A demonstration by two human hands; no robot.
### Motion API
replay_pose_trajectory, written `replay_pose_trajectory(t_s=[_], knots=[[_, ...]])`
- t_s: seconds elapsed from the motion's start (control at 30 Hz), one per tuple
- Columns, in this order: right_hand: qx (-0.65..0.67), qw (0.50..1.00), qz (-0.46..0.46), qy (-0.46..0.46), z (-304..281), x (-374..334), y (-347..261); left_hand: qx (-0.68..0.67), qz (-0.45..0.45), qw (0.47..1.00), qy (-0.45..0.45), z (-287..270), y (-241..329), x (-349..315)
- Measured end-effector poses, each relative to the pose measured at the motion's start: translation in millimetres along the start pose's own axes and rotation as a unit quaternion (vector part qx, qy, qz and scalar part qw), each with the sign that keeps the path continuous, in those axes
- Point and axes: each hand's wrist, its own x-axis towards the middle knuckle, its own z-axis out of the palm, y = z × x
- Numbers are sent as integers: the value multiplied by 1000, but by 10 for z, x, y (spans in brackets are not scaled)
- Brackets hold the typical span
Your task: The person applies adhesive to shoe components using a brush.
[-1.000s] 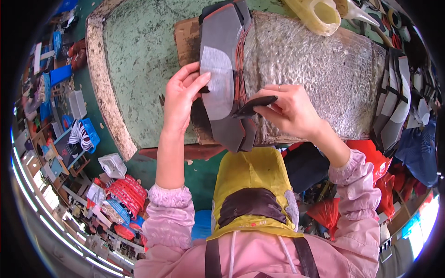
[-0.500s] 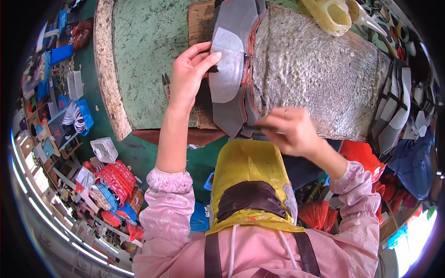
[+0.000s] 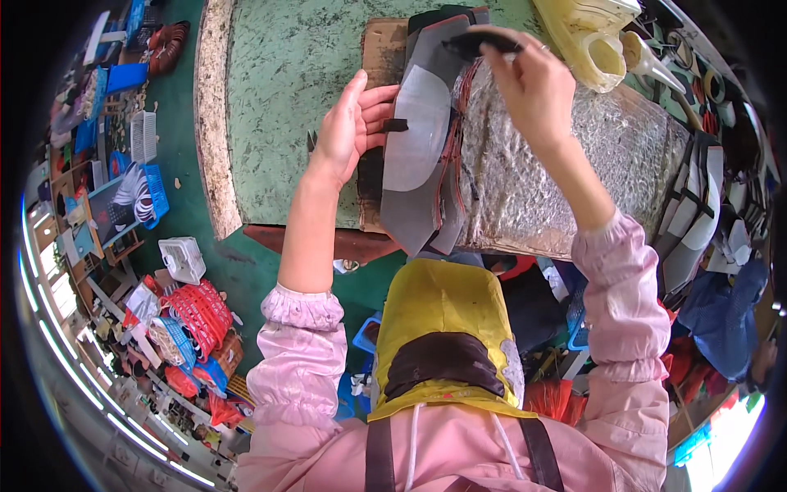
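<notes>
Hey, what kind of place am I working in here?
Most likely a workshop or factory floor, judging by the mottled green worktable, the stack of cut grey pieces with orange-red edges, and the lines of strip lights.

The stack (image 3: 418,156) lies on the worktop (image 3: 287,107), with cardboard (image 3: 382,57) under it and jutting out at its left. The left hand (image 3: 344,135) is at the stack's left edge; the right hand (image 3: 537,90) is over its far right side, with a tool (image 3: 475,43) above its far end. Well left of the stack, a border (image 3: 215,123) runs along the worktop's edge. Just right of the stack lies a sheet (image 3: 607,156); farther right is a pile (image 3: 695,217). The jug (image 3: 566,41) and funnel (image 3: 660,75) stand behind and right of the stack. The apron (image 3: 447,299) is in front of it; a basket (image 3: 182,259) sits front left, well apart from it.
</notes>
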Motion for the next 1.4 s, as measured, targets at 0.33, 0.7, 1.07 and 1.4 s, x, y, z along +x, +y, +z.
replay_pose_trajectory(t_s=[0.33, 0.7, 1.07, 1.4], knots=[[195, 936, -110, -272, -283, -947, -433, 54, 44, 994, -83, -112, 16, -47], [198, 953, 194, -121, -278, -749, -126, -294, 341, 893, -3, -1645, 1158, 607], [-78, 974, 179, 117, -951, -87, 514, -155, 199, 935, 250, -1774, 1288, 1511], [180, 867, 456, -89, -618, -122, 376, 199, 38, 978, -44, 249, 200, -170]])
